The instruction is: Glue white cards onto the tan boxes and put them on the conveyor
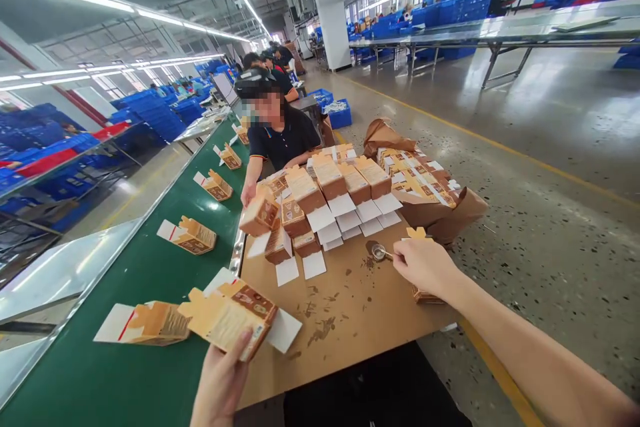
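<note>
My left hand grips a brown and cream carton, tilted over the near edge of the green belt. Its serrated tabs point left and a white flap sticks out right. My right hand is closed over the right side of the brown work table. From its fingers a small metal tool with a round, spoon-like head reaches left, close above the tabletop. Partly hidden beneath that hand is another carton. Stacked cartons with white flaps stand at the table's far side.
Several open cartons lie spaced along the green conveyor belt at left. Across the table a co-worker has a hand on a carton. Torn brown paper wraps more cartons at right.
</note>
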`<state>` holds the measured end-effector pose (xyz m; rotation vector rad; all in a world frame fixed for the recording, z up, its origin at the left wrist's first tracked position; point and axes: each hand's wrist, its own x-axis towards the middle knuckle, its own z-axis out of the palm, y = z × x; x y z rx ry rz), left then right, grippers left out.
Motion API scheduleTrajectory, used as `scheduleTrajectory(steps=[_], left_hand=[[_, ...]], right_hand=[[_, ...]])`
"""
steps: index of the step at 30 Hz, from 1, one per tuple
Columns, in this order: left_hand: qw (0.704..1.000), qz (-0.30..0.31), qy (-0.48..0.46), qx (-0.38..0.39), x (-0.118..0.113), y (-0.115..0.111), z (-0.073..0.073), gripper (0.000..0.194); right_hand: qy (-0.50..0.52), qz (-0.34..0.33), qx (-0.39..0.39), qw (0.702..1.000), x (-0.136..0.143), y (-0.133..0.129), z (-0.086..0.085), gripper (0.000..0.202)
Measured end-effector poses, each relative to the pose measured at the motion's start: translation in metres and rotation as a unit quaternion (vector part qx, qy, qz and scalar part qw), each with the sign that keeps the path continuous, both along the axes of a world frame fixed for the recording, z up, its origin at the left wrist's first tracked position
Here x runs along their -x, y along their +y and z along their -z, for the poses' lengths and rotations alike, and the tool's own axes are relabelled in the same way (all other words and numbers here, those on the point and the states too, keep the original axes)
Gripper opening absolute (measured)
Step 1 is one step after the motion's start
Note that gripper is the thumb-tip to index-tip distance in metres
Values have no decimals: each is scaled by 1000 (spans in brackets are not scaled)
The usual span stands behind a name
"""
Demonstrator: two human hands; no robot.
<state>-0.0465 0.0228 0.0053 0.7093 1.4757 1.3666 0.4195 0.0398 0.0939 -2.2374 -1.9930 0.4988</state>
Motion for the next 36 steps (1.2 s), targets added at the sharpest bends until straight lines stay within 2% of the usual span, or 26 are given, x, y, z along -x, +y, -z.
scheduleTrajectory(steps=[3, 5, 7, 10, 14, 16, 18, 21, 24, 27, 29, 32, 36], left_hand=[[999, 39, 22, -5, -46, -24, 21, 93], [996, 71, 48, 3, -71, -27, 33, 92], [993, 98, 69, 5, -86, -25, 40, 91], [990, 116, 84, -9, -93, -23, 43, 95], [990, 113, 83, -14, -96, -26, 39, 95], [991, 111, 71, -10, -98, -26, 36, 92], [992, 110, 60, -9, -101, -24, 32, 92], [990, 128, 53, 4, -101, -18, 26, 96], [988, 144, 56, 17, -99, -15, 23, 95], [990, 123, 72, 3, -101, -18, 23, 92], [991, 110, 77, -6, -105, -22, 23, 90], [991, 110, 74, -7, -108, -26, 23, 89], [987, 118, 104, -14, -110, -36, 30, 90]], right_hand=[[-21, -16, 43, 999, 0, 10, 3, 32], [-38, -22, 62, 997, 2, 14, 4, 32], [-52, -28, 74, 996, 7, 19, 5, 32], [-64, -38, 87, 993, 13, 29, 4, 31], [-74, -33, 94, 992, 12, 34, -6, 33], [-77, -27, 91, 992, 11, 24, -11, 34], [-68, -27, 77, 994, 14, 3, -8, 35], [25, -73, 1, 997, 37, -40, 18, 33], [146, -152, -52, 976, 82, -80, 60, 30], [164, -176, -53, 969, 128, -96, 97, 26], [168, -182, -61, 967, 146, -96, 112, 25], [168, -168, -89, 967, 146, -93, 120, 26], [169, -128, -139, 967, 114, -99, 120, 31]])
